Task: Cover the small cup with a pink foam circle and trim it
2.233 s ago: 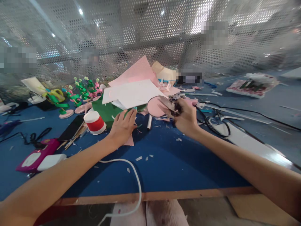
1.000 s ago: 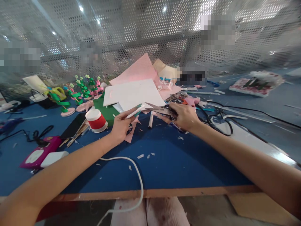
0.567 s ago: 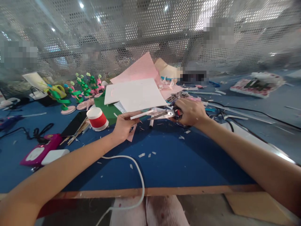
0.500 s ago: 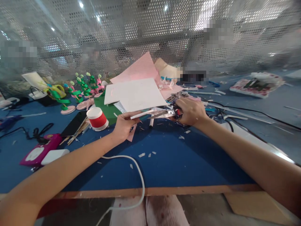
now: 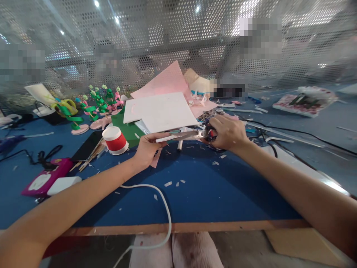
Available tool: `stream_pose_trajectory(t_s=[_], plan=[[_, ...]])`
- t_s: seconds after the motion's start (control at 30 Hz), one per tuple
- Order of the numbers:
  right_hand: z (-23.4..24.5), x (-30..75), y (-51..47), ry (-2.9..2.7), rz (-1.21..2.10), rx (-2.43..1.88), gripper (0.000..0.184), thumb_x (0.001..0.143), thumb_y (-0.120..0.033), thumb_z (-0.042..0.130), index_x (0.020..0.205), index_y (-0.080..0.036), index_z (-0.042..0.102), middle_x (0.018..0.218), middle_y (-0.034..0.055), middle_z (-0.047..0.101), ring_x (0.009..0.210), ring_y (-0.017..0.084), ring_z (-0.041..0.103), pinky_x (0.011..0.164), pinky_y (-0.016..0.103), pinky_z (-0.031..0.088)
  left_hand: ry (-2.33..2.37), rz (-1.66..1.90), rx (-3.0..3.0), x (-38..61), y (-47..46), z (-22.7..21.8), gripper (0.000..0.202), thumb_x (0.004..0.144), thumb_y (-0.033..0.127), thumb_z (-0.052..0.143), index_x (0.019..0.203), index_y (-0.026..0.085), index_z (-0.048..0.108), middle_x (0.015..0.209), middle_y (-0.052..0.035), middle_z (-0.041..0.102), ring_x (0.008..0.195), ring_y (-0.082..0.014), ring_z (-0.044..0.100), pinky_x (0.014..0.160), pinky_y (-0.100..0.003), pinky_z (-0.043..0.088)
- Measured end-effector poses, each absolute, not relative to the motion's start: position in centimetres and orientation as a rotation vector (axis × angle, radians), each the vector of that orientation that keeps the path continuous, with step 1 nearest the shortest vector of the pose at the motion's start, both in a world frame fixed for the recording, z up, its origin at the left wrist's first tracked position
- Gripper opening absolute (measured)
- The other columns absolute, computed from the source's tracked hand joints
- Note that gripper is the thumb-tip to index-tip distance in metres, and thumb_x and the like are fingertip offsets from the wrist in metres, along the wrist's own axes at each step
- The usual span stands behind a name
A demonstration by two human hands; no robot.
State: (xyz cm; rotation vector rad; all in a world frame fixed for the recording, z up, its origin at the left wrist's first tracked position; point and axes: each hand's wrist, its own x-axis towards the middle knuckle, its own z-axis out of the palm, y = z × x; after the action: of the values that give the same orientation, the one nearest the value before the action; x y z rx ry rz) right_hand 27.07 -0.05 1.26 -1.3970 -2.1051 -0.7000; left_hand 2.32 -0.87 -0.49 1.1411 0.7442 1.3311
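Above the blue-topped desk [image 5: 192, 193], the left hand [image 5: 146, 149] pinched a narrow white paper-like strip [image 5: 163, 139] while the right hand [image 5: 229, 132] was wrapped round silver-bladed metal scissors [image 5: 191, 135] beside the strip's end.

A perforated grey screen [image 5: 173, 33] rises behind the blue table [image 5: 206, 193]

The person's left hand [image 5: 146, 149] and right hand [image 5: 227, 132] are ungloved, and the left forearm [image 5: 92, 191] and right forearm [image 5: 281, 182] are bare, slender and tapering to plain wrists. Pale pinkish-white trousers [image 5: 152, 251] cover the legs; the fabric looks finely ribbed, with a few small reddish spots and brownish shading on the right leg.
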Motion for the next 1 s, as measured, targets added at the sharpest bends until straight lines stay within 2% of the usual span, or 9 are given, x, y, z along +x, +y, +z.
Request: stream_pose_trajectory(t_s=[0.2, 0.3, 0.5, 0.63, 1.0], plan=[[1.8, 26.9, -0.5, -2.141, -0.810, -1.479, 0.045, 0.072, -0.060, 0.040, 0.076, -0.018, 0.057, 0.074, 0.0105, 0.063, 0.068, 0.022, 0.055, 0.052, 0.028, 0.023, 0.777, 1.319, 1.135, 2.2, -0.8, -0.6, 0.025, 0.051, 0.006, 0.069, 0.070, 0.021, 0.074, 0.070, 0.0006, 0.073, 0.062, -0.0097, 0.063, 0.053, -0.019, 0.047], [2.0, 26.7, -0.6, -2.185, -0.790, -1.504, 0.046, 0.072, -0.058, 0.039, 0.081, -0.017, 0.058, 0.074, 0.0104, 0.064, 0.068, 0.021, 0.056, 0.052, 0.027, 0.023, 0.755, 1.323, 1.170, 2.2, -0.8, -0.7, 0.025, 0.054, 0.007, 0.068, 0.073, 0.022, 0.075, 0.076, 0.0005, 0.074, 0.065, -0.0104, 0.064, 0.059, -0.021, 0.050], [2.4, 26.2, -1.0, -2.248, -0.731, -1.602, 0.043, 0.072, -0.053, 0.041, 0.083, -0.016, 0.060, 0.073, 0.0104, 0.065, 0.067, 0.021, 0.057, 0.051, 0.026, 0.020, 0.735, 1.374, 1.203, 2.2, -0.9, -0.7, 0.014, 0.053, 0.014, 0.076, 0.064, 0.021, 0.073, 0.070, 0.0019, 0.073, 0.068, -0.0136, 0.066, 0.070, -0.028, 0.055], [2.6, 26.0, -1.2, -2.258, -0.709, -1.678, 0.045, 0.072, -0.054, 0.041, 0.085, -0.015, 0.060, 0.076, 0.0115, 0.067, 0.068, 0.022, 0.059, 0.051, 0.026, 0.020, 0.691, 1.357, 1.222, 2.2, -1.1, -0.6, 0.012, 0.058, 0.019, 0.076, 0.070, 0.021, 0.074, 0.077, 0.0005, 0.074, 0.076, -0.0141, 0.068, 0.078, -0.028, 0.054], [3.0, 25.4, -1.6, -2.301, -0.646, -1.775, 0.046, 0.075, -0.056, 0.041, 0.084, -0.016, 0.062, 0.076, 0.0124, 0.069, 0.068, 0.023, 0.061, 0.052, 0.027, 0.022, 0.764, 1.359, 1.142, 2.3, -1.2, -0.4, 0.017, 0.053, 0.018, 0.079, 0.069, 0.019, 0.074, 0.069, 0.0003, 0.073, 0.064, -0.0117, 0.066, 0.064, -0.024, 0.055]])
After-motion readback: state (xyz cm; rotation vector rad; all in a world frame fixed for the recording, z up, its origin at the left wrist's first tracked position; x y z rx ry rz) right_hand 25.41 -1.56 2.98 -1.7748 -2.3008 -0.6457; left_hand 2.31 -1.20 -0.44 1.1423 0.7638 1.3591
